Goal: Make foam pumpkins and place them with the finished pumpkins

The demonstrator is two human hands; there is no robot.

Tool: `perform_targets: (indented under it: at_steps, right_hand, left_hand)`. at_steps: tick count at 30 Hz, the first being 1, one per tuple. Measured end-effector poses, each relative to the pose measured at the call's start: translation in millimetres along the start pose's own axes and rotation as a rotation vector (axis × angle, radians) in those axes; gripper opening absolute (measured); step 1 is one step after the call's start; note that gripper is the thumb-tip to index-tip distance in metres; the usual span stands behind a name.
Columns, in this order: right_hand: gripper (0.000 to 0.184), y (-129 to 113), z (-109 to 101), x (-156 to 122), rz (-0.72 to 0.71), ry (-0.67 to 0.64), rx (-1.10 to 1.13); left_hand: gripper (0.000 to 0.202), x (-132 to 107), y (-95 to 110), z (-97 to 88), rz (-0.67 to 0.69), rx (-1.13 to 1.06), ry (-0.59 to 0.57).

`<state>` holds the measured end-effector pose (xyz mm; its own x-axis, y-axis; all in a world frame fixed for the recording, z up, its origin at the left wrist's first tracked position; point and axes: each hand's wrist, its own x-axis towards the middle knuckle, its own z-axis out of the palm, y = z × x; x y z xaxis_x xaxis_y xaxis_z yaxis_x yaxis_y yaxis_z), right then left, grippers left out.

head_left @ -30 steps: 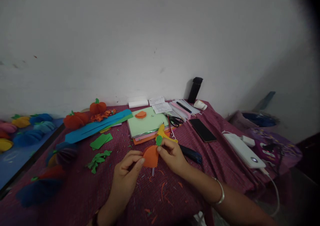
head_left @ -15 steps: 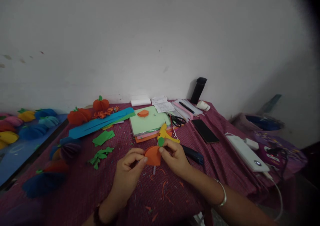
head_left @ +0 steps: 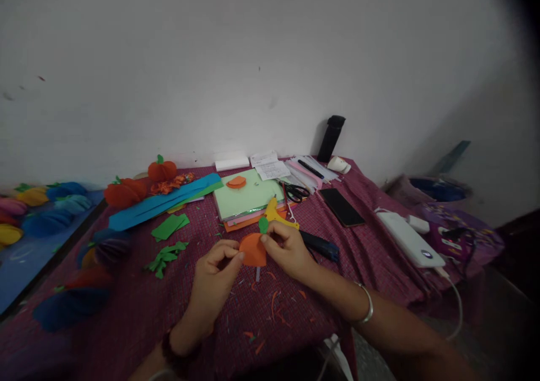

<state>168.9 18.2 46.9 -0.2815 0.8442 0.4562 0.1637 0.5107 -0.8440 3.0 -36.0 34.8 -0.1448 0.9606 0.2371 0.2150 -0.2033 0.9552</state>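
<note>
Between my two hands is a piece of orange paper (head_left: 253, 250), rounded along its upper edge. My left hand (head_left: 220, 271) pinches its left side between thumb and fingers. On the other side, my right hand (head_left: 289, 251) grips the paper's right edge, with a small green paper leaf (head_left: 263, 224) standing up by the fingertips. A yellow glue gun (head_left: 272, 212) lies just behind my right hand. Green paper pieces (head_left: 171, 227) and cut green leafy scraps (head_left: 166, 258) rest left of my left hand. Orange paper shreds (head_left: 276, 308) are scattered beneath.
Paper pumpkins (head_left: 125, 192) in several colours stand along the left. Behind my hands lies a stack of coloured paper (head_left: 253, 198) with black scissors (head_left: 294, 192) beside it. A phone (head_left: 341, 206), black bottle (head_left: 331, 139) and white power bank (head_left: 407, 239) are to the right.
The whole scene has shifted slightly up and left as the view moved. Both hands keep their hold on the orange paper, which now shows a rounder, broader face.
</note>
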Motion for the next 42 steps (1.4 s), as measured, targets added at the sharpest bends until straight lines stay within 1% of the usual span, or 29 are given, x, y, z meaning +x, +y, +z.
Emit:
perform_targets:
  at_steps: [4, 7, 10, 11, 13, 16, 18, 21, 23, 26, 28, 30, 33, 35, 37, 39, 42]
  right_hand:
    - [0.022, -0.8, -0.4, 0.3, 0.018, -0.013, 0.024]
    - [0.023, -0.6, -0.9, 0.8, 0.047, -0.039, 0.046]
    - [0.023, 2.8, -0.3, 1.4, 0.065, -0.043, 0.055]
    - [0.023, 4.4, 0.0, 1.8, 0.069, -0.043, 0.059]
    - [0.022, 7.3, 0.5, 3.1, 0.079, -0.057, 0.064]
    - [0.021, 9.3, -0.7, 5.9, 0.106, -0.107, 0.052]
    - [0.024, 8.6, -3.2, 7.6, 0.127, -0.151, 0.076]
    - [0.032, 7.0, -8.2, 8.2, 0.185, -0.249, 0.241]
    - [0.039, 6.8, -10.8, 7.3, 0.234, -0.308, 0.397]
    - [0.044, 8.3, -12.4, 5.3, 0.301, -0.337, 0.563]
    - [0.041, 9.3, -12.5, 4.8, 0.331, -0.343, 0.586]
    - [0.034, 10.2, -12.9, 5.2, 0.336, -0.343, 0.536]
    - [0.029, 11.4, -15.4, 7.1, 0.263, -0.271, 0.358]
    - [0.033, 12.1, -18.5, 8.2, 0.160, -0.201, 0.225]
    - [0.040, 11.9, -21.8, 8.2, 0.074, -0.167, 0.129]
    - [0.045, 9.5, -23.9, 6.4, 0.019, -0.181, 0.090]
    - [0.045, 1.7, -23.7, 1.0, -0.070, -0.276, 0.042]
  left_hand:
    - [0.021, 0.1, -0.3, 1.7, -0.044, -0.045, -0.002]
    - [0.023, 0.3, -0.7, 2.7, -0.060, -0.080, 0.027]
    - [0.016, 2.0, -2.3, 2.6, -0.104, -0.139, 0.054]
    - [0.017, 2.9, -3.0, 2.2, -0.132, -0.167, 0.042]
    - [0.023, 5.2, -4.9, 1.2, -0.201, -0.202, -0.029]
    - [0.020, 8.7, -8.8, 0.0, -0.310, -0.216, -0.146]
    - [0.020, 10.8, -12.0, -0.3, -0.397, -0.264, -0.182]
    - [0.021, 13.7, -15.9, -0.9, -0.503, -0.404, -0.223]
    - [0.020, 15.6, -16.9, -1.8, -0.518, -0.485, -0.268]
    - [0.020, 17.8, -16.2, -3.0, -0.478, -0.552, -0.339]
    - [0.020, 18.2, -15.9, -3.6, -0.453, -0.571, -0.361]
    - [0.019, 17.6, -16.7, -4.0, -0.438, -0.585, -0.353]
    - [0.019, 15.7, -19.7, -4.9, -0.428, -0.611, -0.339]
    - [0.020, 15.0, -21.5, -5.6, -0.427, -0.621, -0.340]
    - [0.021, 15.2, -22.4, -6.4, -0.420, -0.631, -0.344]
    - [0.021, 16.3, -22.4, -7.1, -0.405, -0.636, -0.344]
    - [0.020, 18.8, -21.9, -7.1, -0.363, -0.620, -0.301]
